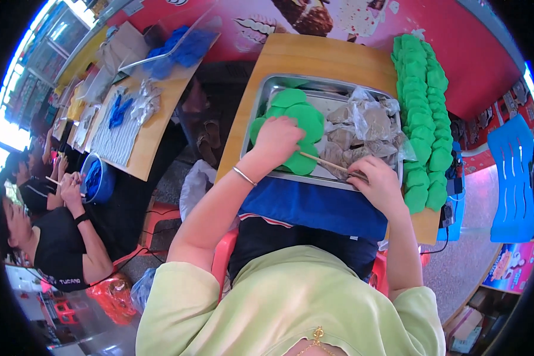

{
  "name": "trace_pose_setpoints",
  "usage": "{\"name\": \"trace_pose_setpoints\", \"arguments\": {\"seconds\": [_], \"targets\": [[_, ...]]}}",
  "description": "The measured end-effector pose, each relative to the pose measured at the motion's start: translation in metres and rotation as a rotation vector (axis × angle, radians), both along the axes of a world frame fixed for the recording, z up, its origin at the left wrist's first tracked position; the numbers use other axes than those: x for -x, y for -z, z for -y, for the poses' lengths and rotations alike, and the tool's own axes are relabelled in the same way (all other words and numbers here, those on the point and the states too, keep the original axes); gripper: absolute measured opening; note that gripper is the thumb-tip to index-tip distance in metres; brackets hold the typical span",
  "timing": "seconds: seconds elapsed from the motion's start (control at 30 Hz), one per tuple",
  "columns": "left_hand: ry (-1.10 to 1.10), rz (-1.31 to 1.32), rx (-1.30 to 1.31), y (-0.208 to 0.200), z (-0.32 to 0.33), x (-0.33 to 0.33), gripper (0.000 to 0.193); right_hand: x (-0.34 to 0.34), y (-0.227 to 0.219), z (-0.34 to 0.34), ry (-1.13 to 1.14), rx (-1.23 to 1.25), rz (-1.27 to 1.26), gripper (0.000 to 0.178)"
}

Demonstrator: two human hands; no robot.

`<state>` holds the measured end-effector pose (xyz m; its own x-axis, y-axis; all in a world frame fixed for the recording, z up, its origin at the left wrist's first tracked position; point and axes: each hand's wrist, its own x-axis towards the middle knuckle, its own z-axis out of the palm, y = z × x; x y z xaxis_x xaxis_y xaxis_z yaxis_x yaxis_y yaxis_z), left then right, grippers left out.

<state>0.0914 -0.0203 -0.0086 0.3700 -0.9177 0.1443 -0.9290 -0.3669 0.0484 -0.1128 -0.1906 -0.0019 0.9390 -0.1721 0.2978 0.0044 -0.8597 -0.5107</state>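
Note:
My right hand (378, 183) pinches a thin wooden stick (332, 164) at the near right side of a shallow metal tray (266, 94). The stick slants left across the tray, its far end close to my left hand's fingertips. My left hand (279, 140) is bent, fingers drawn together, over several flat round green pieces (308, 118) that overlap in the tray's left part. What its fingertips hold is hidden beneath them. Right of the green pieces lie crumpled clear plastic bags with brownish contents (371, 121).
Long rows of stacked green rounds (418, 118) line the wooden table's (320, 53) right edge. A blue plastic chair (512, 178) stands at far right. To the left, another person (59, 237) holds a stick beside a blue bucket (99, 179) and a second table (160, 127).

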Motion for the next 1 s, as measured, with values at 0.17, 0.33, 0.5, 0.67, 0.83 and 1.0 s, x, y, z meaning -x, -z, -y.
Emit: {"name": "trace_pose_setpoints", "arguments": {"seconds": [0.17, 0.33, 0.5, 0.67, 0.83, 1.0], "targets": [[-0.001, -0.088, 0.247, -0.008, -0.013, 0.003, 0.01, 0.006, 0.01, -0.005, 0.13, 0.003, -0.047, 0.007], [-0.008, -0.126, 0.578, -0.012, -0.027, -0.002, 0.011, 0.007, 0.003, -0.006, 0.131, 0.02, -0.024, 0.006], [-0.228, -0.501, 0.907, -0.027, -0.038, 0.008, 0.01, 0.009, -0.004, -0.017, 0.267, 0.192, 0.105, 0.018], [-0.16, -1.477, 1.158, -0.032, -0.026, 0.059, 0.02, -0.004, -0.011, -0.07, 0.007, -1.038, 0.138, 0.04], [-0.159, -1.627, 1.212, -0.027, -0.033, 0.09, 0.02, -0.008, -0.009, -0.086, 0.054, -1.244, 0.181, 0.032], [-0.18, -1.681, 1.131, -0.022, -0.037, 0.105, 0.018, -0.001, -0.012, -0.08, 0.202, -1.489, 0.185, 0.028]]}}
